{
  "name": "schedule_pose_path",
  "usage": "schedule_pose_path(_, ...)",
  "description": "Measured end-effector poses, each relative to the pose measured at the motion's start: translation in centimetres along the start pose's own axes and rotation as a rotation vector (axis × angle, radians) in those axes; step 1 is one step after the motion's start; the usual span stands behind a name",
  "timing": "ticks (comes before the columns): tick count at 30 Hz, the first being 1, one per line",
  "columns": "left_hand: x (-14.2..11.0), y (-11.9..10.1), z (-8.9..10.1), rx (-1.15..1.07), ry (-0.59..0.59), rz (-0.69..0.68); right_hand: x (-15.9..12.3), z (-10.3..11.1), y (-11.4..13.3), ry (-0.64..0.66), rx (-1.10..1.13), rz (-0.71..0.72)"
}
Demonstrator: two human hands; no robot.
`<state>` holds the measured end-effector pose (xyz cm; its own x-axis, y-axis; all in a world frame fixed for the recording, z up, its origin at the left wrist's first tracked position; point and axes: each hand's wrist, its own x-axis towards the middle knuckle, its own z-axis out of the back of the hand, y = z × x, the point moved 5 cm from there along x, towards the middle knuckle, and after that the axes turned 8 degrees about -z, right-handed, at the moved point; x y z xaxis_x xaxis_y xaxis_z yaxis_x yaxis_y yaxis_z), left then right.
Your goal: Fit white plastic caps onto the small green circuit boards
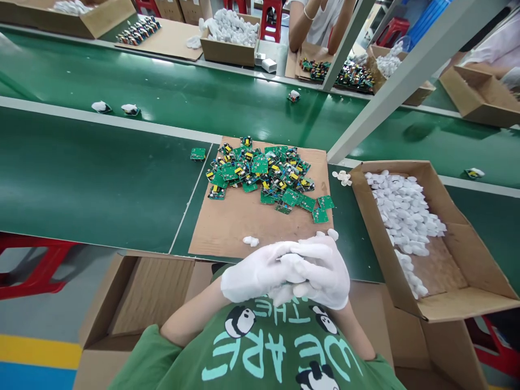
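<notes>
My left hand point(255, 271) and my right hand point(327, 271), both in white gloves, are cupped together in front of my shirt at the near table edge. Their fingers curl around small white rounded pieces point(293, 264), partly hidden between the gloves. Just beyond the hands lies a cardboard sheet point(227, 227) bearing a heap of green circuit boards point(260, 165) with yellow and black components. One loose white piece point(251, 241) rests on the sheet near my left hand, and another point(333, 234) lies just past my right fingers.
An open cardboard box point(447, 271) of white pieces stands at right, beside a slanted metal post point(365, 114). A green conveyor belt point(182, 81) crosses behind, carrying a few boards topped with white. A lone circuit board point(197, 154) lies left. Another person point(320, 27) sits across.
</notes>
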<state>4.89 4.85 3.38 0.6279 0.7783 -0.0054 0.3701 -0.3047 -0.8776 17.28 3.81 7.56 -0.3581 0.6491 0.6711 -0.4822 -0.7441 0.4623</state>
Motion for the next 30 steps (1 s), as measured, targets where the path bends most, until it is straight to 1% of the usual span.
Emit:
schedule_pose_path(3, 0.0, -0.3, -0.5, 0.03, 0.133, 0.02, -0.2, 0.0, -0.2, 0.027, -0.006, -0.021)
schedule_pose_path(5, 0.0, -0.4, -0.5, 0.001, 0.131, 0.047, -0.3, -0.2, -0.2, 0.083, -0.045, -0.022)
schedule_pose_path(7, 0.1, -0.4, -0.5, -0.033, 0.115, 0.041, -0.5, -0.3, -0.3, 0.129, -0.081, -0.023)
schedule_pose_path(8, 0.2, -0.4, -0.6, -0.04, 0.105, 0.032, -0.5, -0.2, -0.4, 0.13, -0.079, -0.032)
schedule_pose_path(11, 0.3, -0.4, -0.6, -0.032, 0.022, 0.028, -0.9, -0.1, -0.7, 0.051, 0.009, -0.083)
schedule_pose_path(14, 0.5, -0.4, -0.7, -0.07, -0.06, 0.066, -1.5, -0.3, -0.9, -0.04, 0.076, -0.129)
schedule_pose_path(16, 0.6, -0.3, -0.9, -0.117, -0.074, 0.087, -1.6, -0.4, -0.9, -0.094, 0.071, -0.154)
schedule_pose_path(18, 0.9, -0.5, -0.9, -0.116, -0.066, 0.063, -1.3, -0.3, -0.8, -0.11, 0.045, -0.183)
schedule_pose_path(20, 1.0, -0.7, -0.9, -0.047, -0.054, 0.033, -0.8, -0.3, -0.7, -0.068, -0.016, -0.169)
schedule_pose_path(23, 0.9, -0.5, -0.5, 0.068, -0.074, 0.044, -0.3, -0.3, -0.7, -0.012, -0.101, -0.058)
schedule_pose_path(25, 0.7, -0.3, 0.0, 0.092, -0.111, 0.048, -0.3, -0.5, -0.8, 0.013, -0.093, -0.002)
schedule_pose_path(27, 0.6, -0.2, 0.7, 0.097, -0.15, 0.031, -0.3, -0.8, -0.9, 0.045, -0.059, 0.005)
schedule_pose_path(30, 0.7, 0.1, 1.8, 0.047, -0.175, 0.031, 0.1, -1.3, -1.3, 0.092, -0.023, -0.057)
